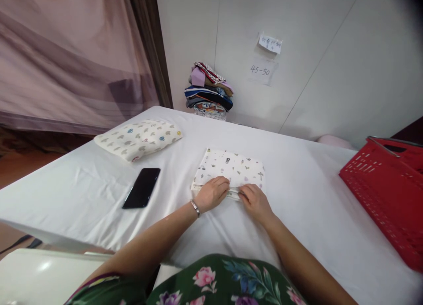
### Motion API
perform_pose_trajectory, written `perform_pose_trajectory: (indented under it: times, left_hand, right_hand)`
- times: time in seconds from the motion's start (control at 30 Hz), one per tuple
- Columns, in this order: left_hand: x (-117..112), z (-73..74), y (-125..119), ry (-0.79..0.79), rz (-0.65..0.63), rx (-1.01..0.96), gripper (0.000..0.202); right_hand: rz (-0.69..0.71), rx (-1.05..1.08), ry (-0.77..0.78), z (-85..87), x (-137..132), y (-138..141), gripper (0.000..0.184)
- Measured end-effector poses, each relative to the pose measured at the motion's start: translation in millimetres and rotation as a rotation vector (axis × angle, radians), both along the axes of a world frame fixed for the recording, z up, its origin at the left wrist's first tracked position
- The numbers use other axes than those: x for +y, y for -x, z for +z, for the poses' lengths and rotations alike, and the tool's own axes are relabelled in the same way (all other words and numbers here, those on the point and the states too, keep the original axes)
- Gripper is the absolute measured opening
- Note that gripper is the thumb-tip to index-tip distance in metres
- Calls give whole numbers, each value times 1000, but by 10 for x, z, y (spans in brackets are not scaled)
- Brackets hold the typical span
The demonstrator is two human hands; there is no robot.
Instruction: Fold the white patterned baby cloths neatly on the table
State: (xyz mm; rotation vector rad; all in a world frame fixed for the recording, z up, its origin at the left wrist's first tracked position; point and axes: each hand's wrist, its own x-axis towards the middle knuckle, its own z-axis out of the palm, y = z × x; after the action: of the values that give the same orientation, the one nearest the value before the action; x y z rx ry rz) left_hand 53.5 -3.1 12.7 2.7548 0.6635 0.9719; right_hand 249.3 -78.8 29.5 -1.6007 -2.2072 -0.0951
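A folded white cloth with small printed motifs (231, 166) lies flat on the white-covered table (297, 186). My left hand (213, 193) rests on its near left edge with the fingers curled, pinching that edge. My right hand (254, 200) grips the same near edge just to the right, fingers closed on the fabric. The two hands almost touch. A bracelet sits on my left wrist.
A black phone (142, 188) lies left of the cloth. A small patterned pillow (139, 138) sits at the far left. A stack of folded clothes (209, 92) stands against the wall. A red plastic basket (386, 195) is at the right edge.
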Motion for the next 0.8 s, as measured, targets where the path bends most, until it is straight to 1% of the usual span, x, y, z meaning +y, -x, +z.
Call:
perform_pose_trajectory:
  times: [0.1, 0.17, 0.27, 0.37, 0.47, 0.57, 0.8]
  left_hand:
    - [-23, -47, 17, 36, 11, -50, 14]
    - [-31, -71, 31, 28, 22, -62, 14]
    - [-39, -81, 52, -35, 22, -54, 14]
    - [-46, -69, 62, -101, 4, -37, 15]
    - [-48, -62, 62, -122, -10, -29, 17]
    - [-48, -68, 61, -124, -16, -5, 20]
    - [-75, -94, 53, -136, 13, 2, 21]
  right_hand:
    - [18, -8, -40, -19, -17, 4, 19]
    - [43, -7, -71, -29, -45, 14, 22]
    - [70, -19, -85, -43, -97, 36, 26]
    - [57, -36, -103, -66, -124, 51, 26]
    - [63, -70, -119, -97, -114, 54, 29]
    - [68, -81, -113, -116, -93, 57, 31]
    - [4, -77, -54, -94, -104, 88, 24]
